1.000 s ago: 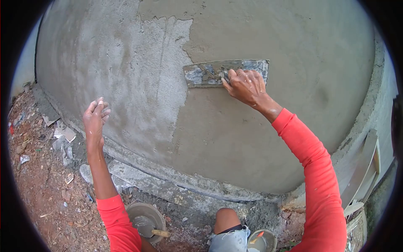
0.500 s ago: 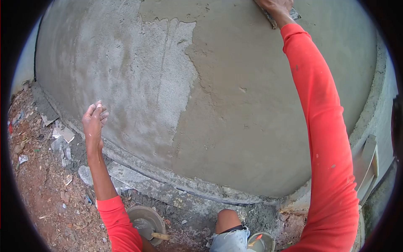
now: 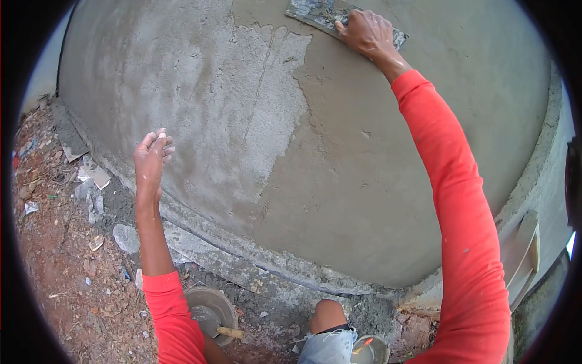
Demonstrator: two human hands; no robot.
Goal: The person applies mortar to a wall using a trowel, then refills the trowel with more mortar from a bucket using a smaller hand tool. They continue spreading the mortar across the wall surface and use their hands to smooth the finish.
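Observation:
My right hand [image 3: 367,34] is wrapped round the grip of a flat, mortar-smeared trowel [image 3: 315,13], which lies against the upper part of a grey wall [image 3: 364,176]. Smooth, darker wet plaster covers the middle and right of the wall. A paler, rough patch [image 3: 212,91] shows to the left, with a ragged edge between the two. Held up in front of the lower left of the wall, my left hand [image 3: 153,156] has its fingers curled together and whitish with residue. Whether anything small is between those fingers cannot be made out.
A bucket [image 3: 227,306] with a wooden-handled tool [image 3: 230,332] stands below my left arm. Another bucket [image 3: 381,349] is beside my knee. Rubble and litter cover the ground [image 3: 79,291] at left. Wooden boards [image 3: 522,258] lean at the right.
My right hand and the trowel have moved left and a little down across the wall, so more of the trowel shows. The view has shifted slightly; my left hand keeps its curled shape.

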